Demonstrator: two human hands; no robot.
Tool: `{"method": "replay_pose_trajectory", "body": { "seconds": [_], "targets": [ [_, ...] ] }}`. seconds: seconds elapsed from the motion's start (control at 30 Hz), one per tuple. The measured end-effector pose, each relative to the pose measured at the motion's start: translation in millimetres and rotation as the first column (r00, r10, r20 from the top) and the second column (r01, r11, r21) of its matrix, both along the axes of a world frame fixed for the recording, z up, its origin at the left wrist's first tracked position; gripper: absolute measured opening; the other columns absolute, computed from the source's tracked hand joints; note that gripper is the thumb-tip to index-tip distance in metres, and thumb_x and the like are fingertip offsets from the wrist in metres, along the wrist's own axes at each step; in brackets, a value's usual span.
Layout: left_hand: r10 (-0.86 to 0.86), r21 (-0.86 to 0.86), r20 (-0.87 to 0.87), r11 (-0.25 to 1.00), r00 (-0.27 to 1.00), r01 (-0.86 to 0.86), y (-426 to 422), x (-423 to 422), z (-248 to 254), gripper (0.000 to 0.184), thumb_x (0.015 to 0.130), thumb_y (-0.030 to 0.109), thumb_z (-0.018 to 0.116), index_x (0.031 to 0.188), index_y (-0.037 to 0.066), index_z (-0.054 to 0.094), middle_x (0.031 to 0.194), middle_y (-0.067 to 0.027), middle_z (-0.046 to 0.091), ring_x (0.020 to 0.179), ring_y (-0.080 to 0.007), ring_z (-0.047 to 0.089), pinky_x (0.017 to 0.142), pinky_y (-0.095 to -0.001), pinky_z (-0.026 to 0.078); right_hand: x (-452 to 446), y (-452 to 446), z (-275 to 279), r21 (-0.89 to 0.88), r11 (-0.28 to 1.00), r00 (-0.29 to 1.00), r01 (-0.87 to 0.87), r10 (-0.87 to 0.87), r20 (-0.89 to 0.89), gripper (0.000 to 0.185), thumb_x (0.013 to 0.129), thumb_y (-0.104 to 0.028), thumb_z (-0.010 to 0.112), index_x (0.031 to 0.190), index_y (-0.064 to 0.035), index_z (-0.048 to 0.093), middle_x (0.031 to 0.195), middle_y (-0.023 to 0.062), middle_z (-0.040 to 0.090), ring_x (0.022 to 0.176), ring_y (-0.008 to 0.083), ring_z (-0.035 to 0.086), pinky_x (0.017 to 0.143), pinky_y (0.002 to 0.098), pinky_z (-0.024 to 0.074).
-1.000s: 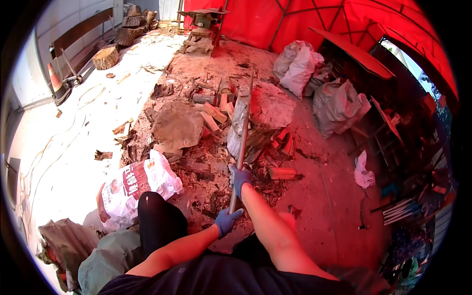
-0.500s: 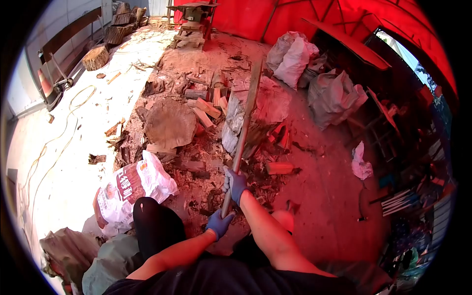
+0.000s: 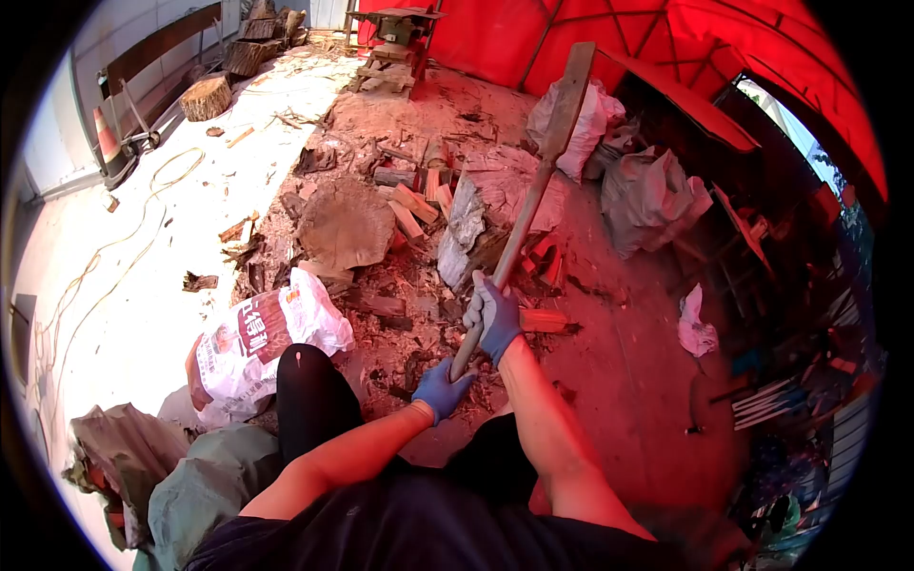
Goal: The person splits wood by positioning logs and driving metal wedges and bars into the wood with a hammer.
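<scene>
Both my hands wear bluish gloves and grip a long-handled tool (image 3: 526, 224) with a straight shaft and a long, flat, wider head. My right hand (image 3: 497, 319) wraps the shaft above my left hand (image 3: 443, 390), which closes round its lower end. The tool slants up and away to the right, its head raised in front of the sacks. Behind the shaft lies a large pale, split log (image 3: 462, 233). Left of that is a round stump (image 3: 345, 224) with a cut top. Split wood pieces (image 3: 413, 203) lie between them.
A printed white sack (image 3: 262, 333) lies by my left knee. Bark and chips cover the ground. Stuffed sacks (image 3: 652, 200) stand at the right, near a pale crumpled bag (image 3: 697, 324). A cable (image 3: 133, 228), traffic cone (image 3: 107, 138) and another stump (image 3: 206, 98) are at the left.
My hands have risen and shifted right with the tool. Its head has swung up and to the right, away from the large log. My view has shifted slightly.
</scene>
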State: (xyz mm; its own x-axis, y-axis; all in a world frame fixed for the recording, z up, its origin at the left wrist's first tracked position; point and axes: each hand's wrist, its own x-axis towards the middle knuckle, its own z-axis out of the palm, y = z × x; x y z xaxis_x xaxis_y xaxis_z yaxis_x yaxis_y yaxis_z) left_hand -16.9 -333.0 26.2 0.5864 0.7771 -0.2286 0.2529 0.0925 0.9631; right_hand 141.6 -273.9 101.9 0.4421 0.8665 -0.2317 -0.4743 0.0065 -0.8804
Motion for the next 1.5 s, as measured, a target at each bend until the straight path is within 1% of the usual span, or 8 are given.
{"method": "replay_pose_trajectory", "body": {
  "seconds": [0.2, 0.33, 0.43, 0.53, 0.63, 0.67, 0.7, 1.5],
  "targets": [
    [-0.098, -0.12, 0.505, 0.976, 0.858, 0.182, 109.4, 68.1, 181.4, 0.038, 0.087, 0.041, 0.071, 0.092, 0.005, 0.06, 0.075, -0.0167, 0.061, 0.068, -0.0317, 0.06, 0.06, -0.0413, 0.046, 48.0, 16.6, 276.0, 0.635, 0.77, 0.913, -0.058, -0.216, 0.345, 0.023, 0.091, -0.027, 0.069, 0.09, -0.01, 0.053, 0.055, 0.0021, 0.045, 0.041, 0.0157, 0.044, 0.042, 0.0337, 0.0399],
    [-0.01, -0.204, 0.55, 0.968, 0.835, 0.146, 158.4, 89.2, 201.2, 0.035, 0.087, 0.039, 0.072, 0.088, 0.006, 0.059, 0.07, -0.0131, 0.058, 0.061, -0.0281, 0.056, 0.055, -0.0397, 0.044, 55.3, 45.5, 364.5, 0.815, 0.563, 0.788, -0.138, -0.436, 0.435, 0.023, 0.089, -0.027, 0.068, 0.089, -0.0085, 0.054, 0.056, 0.0039, 0.048, 0.041, 0.0168, 0.046, 0.042, 0.0345, 0.0413],
    [0.085, -0.356, 0.394, 0.932, 0.915, 0.067, 157.8, 90.2, 128.2, 0.033, 0.087, 0.037, 0.073, 0.084, 0.007, 0.059, 0.066, -0.0104, 0.056, 0.055, -0.0254, 0.053, 0.05, -0.0385, 0.042, 69.3, 91.1, 322.3, 0.824, 0.559, 0.676, -0.089, -0.574, 0.463, 0.023, 0.088, -0.026, 0.068, 0.088, -0.0073, 0.055, 0.056, 0.0053, 0.049, 0.041, 0.0177, 0.048, 0.042, 0.035, 0.0423],
    [0.096, -0.533, 0.154, 0.846, 0.983, 0.001, 119.7, 81.3, 9.0, 0.032, 0.087, 0.035, 0.073, 0.081, 0.007, 0.058, 0.062, -0.0077, 0.054, 0.05, -0.0227, 0.05, 0.046, -0.0373, 0.04, 79.8, 144.4, 168.6, 0.66, 0.743, 0.525, 0.114, -0.609, 0.595, 0.024, 0.087, -0.026, 0.068, 0.087, -0.0062, 0.056, 0.056, 0.0067, 0.051, 0.042, 0.0185, 0.049, 0.042, 0.0356, 0.0433],
    [0.052, -0.656, 0.016, 0.755, 0.999, -0.029, 72.6, 57.6, -78.9, 0.032, 0.087, 0.033, 0.074, 0.077, 0.008, 0.057, 0.057, -0.005, 0.051, 0.044, -0.0199, 0.047, 0.042, -0.0361, 0.038, 48.6, 134.7, -73.4, 0.085, 0.931, 0.543, 0.355, -0.28, 0.792, 0.024, 0.086, -0.026, 0.068, 0.086, -0.0051, 0.057, 0.056, 0.0081, 0.053, 0.042, 0.0193, 0.051, 0.042, 0.0362, 0.0443],
    [0.031, -0.701, -0.027, 0.712, 0.999, -0.041, 33.2, 45.5, -99.4, 0.031, 0.086, 0.033, 0.074, 0.076, 0.008, 0.057, 0.056, -0.0041, 0.051, 0.042, -0.019, 0.046, 0.04, -0.0357, 0.037, 31.8, 113.1, -123.3, -0.148, 0.921, 0.658, 0.361, -0.14, 0.74, 0.024, 0.085, -0.026, 0.068, 0.086, -0.0047, 0.057, 0.056, 0.0085, 0.054, 0.042, 0.0196, 0.052, 0.042, 0.0364, 0.0446],
    [0.026, -0.732, -0.051, 0.679, 0.998, -0.055, 19.8, 33.3, -103.7, 0.031, 0.086, 0.032, 0.074, 0.075, 0.009, 0.057, 0.055, -0.0032, 0.05, 0.041, -0.0181, 0.045, 0.039, -0.0353, 0.037, 13.6, 82.5, -152.8, -0.549, 0.826, 0.929, 0.13, 0.092, 0.358, 0.022, 0.084, -0.022, 0.072, 0.086, -0.0079, 0.055, 0.056, 0.0026, 0.052, 0.041, 0.0162, 0.048, 0.04, 0.0353, 0.0439],
    [0.174, -0.347, 0.055, 0.927, 0.983, -0.144, 26.1, 25.4, -102.1, 0.035, 0.087, 0.033, 0.073, 0.094, 0.007, 0.052, 0.067, -0.0032, 0.052, 0.05, -0.0139, 0.05, 0.042, -0.0328, 0.042, 9.0, 87.6, -143.2, -0.439, 0.897, 0.994, 0.051, -0.003, 0.11, 0.032, 0.086, -0.022, 0.075, 0.084, -0.01, 0.046, 0.054, 0.0026, 0.046, 0.037, 0.0182, 0.045, 0.036, 0.0364, 0.0389]
  ]
}}
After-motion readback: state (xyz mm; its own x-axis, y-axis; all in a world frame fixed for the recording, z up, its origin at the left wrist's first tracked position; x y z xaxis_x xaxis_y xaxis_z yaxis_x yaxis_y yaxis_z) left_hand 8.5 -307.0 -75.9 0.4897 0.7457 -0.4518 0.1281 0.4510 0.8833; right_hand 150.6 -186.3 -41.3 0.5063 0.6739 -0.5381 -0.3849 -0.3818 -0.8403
